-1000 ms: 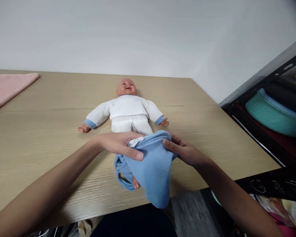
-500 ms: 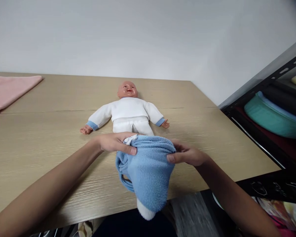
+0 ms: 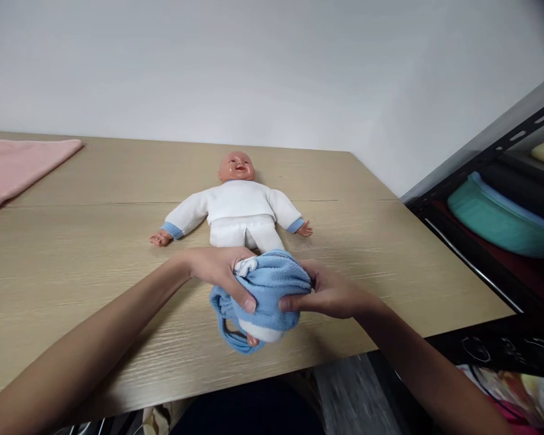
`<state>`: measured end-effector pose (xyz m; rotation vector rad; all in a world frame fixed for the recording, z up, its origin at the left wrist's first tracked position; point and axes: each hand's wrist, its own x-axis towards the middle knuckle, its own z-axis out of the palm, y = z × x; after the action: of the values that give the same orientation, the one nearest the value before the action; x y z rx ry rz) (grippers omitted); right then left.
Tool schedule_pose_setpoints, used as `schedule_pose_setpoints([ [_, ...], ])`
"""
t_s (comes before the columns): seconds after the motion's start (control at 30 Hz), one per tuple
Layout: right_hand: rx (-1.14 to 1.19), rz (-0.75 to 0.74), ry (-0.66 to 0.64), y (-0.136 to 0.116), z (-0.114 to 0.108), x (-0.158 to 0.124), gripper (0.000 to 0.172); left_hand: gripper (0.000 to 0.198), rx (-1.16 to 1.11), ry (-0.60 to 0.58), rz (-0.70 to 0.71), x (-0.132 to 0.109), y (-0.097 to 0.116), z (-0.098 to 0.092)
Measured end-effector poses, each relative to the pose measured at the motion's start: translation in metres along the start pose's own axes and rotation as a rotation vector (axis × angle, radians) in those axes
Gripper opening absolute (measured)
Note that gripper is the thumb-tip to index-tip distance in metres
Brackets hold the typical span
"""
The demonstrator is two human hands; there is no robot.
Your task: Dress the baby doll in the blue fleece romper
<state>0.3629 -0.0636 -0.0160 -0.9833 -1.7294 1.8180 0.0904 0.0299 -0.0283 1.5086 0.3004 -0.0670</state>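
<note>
A doll in a white top with blue cuffs and white lower clothing lies face up on the wooden table, its arms spread. Bunched blue cloth with a white edge is gathered around one of its legs. My left hand grips the cloth's left side, near a small white crumpled piece, thumb on top. From the right, my right hand pinches the cloth with its thumb in front. Some of the doll's foot shows under the white edge. Another blue loop of cloth hangs at the left.
A pink cloth lies at the table's far left. To the right stands a black metal rack holding a teal basin. The table's front edge runs close below the hands, and a wall rises behind.
The blue cloth is bunched up shorter, and part of the foot now shows below it. My right hand has moved left, closer to my left hand.
</note>
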Motion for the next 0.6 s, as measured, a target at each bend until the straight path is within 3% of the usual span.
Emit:
schedule_pose_setpoints([
  [0.13,0.091,-0.114,0.142,0.005,0.005,0.000,0.050,0.051,0.046,0.067,0.101,0.000,-0.002,-0.001],
  [0.3,0.169,-0.088,0.292,0.018,0.011,0.009,0.057,0.054,-0.061,0.201,0.136,0.002,-0.012,0.000],
  [0.5,0.151,0.104,0.214,0.022,0.008,0.009,0.055,0.056,-0.235,0.289,0.140,0.007,-0.010,0.006],
  [0.6,0.238,0.073,0.236,0.023,0.010,0.004,0.052,0.062,-0.219,0.316,0.078,0.008,-0.008,0.007],
])
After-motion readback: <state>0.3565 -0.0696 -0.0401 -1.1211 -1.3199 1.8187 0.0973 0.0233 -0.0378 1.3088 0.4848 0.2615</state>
